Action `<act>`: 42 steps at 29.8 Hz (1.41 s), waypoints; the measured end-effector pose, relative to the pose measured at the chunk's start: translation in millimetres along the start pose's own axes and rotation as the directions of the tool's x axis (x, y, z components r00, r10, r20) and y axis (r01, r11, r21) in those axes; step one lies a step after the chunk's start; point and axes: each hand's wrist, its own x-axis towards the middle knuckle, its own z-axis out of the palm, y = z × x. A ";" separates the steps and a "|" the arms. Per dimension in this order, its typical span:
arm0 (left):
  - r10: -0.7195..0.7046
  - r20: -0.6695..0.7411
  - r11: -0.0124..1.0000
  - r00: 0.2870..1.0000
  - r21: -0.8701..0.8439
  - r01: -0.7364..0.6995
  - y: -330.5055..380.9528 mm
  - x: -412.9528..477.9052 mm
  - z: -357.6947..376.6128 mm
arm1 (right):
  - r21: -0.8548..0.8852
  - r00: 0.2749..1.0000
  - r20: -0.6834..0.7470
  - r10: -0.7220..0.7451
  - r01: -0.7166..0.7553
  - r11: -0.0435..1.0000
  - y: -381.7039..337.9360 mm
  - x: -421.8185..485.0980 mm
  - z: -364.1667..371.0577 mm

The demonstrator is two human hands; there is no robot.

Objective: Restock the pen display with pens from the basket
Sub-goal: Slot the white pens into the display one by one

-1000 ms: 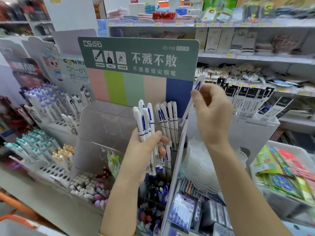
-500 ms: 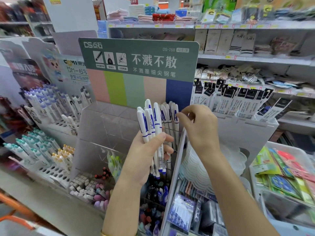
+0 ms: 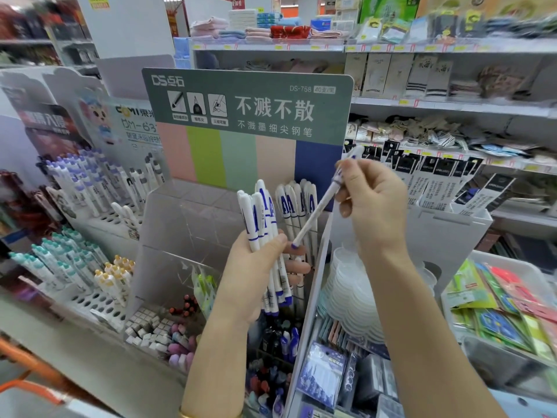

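My left hand (image 3: 256,273) grips a bundle of white pens with blue print (image 3: 259,224), held upright in front of the pen display (image 3: 187,224). My right hand (image 3: 373,203) pinches a single white pen (image 3: 316,212) near its upper end; the pen slants down-left, its blue tip close to my left thumb. Behind it, several matching pens (image 3: 297,203) stand in the display's right column under the blue stripe. The display's green header card (image 3: 247,104) rises behind. The basket is only an orange edge (image 3: 27,384) at the bottom left.
Left of the display stand tiered racks of purple-capped pens (image 3: 78,182) and teal-capped pens (image 3: 60,260). Erasers (image 3: 147,330) and small goods lie below. A stack of clear plastic cups (image 3: 349,291) sits to the right, beside a white bin of colourful packets (image 3: 506,309). Store shelves rise behind.
My right hand had lowered to the pens standing in the display half a second ago; now it is raised to the right, holding a single slanted pen. The left hand's bundle barely moved.
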 end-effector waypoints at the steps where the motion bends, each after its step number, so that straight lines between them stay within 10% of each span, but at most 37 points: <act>1: 0.009 -0.023 1.000 1.000 0.022 -0.009 -0.6 0.6 -1.0 | -0.049 0.995 -0.068 -0.069 0.065 0.997 1.0 3.5 -0.6; 6: 0.040 -0.056 0.998 0.998 0.050 -0.038 -2.0 1.0 -0.8 | -0.377 0.944 -0.041 -0.327 0.289 0.880 16.6 8.3 -0.1; 20: 0.038 0.059 0.999 0.998 0.024 -0.040 -0.5 -2.8 0.5 | -0.832 0.976 0.215 -0.037 0.203 0.516 39.3 2.4 6.8; 29: 0.011 0.149 0.998 0.989 0.064 -0.020 -4.7 -1.3 2.4 | -0.388 0.959 0.282 -0.012 0.126 0.913 14.0 -17.7 2.0; 37: 0.008 0.164 0.997 0.986 0.073 -0.020 -5.7 -1.7 2.5 | -0.266 0.857 0.399 0.327 -0.233 0.935 10.0 -11.9 1.6; 42: -0.017 0.094 0.996 0.995 0.088 0.009 -7.8 1.0 -1.6 | 0.072 0.977 0.075 0.198 -0.204 0.976 4.8 -3.3 0.1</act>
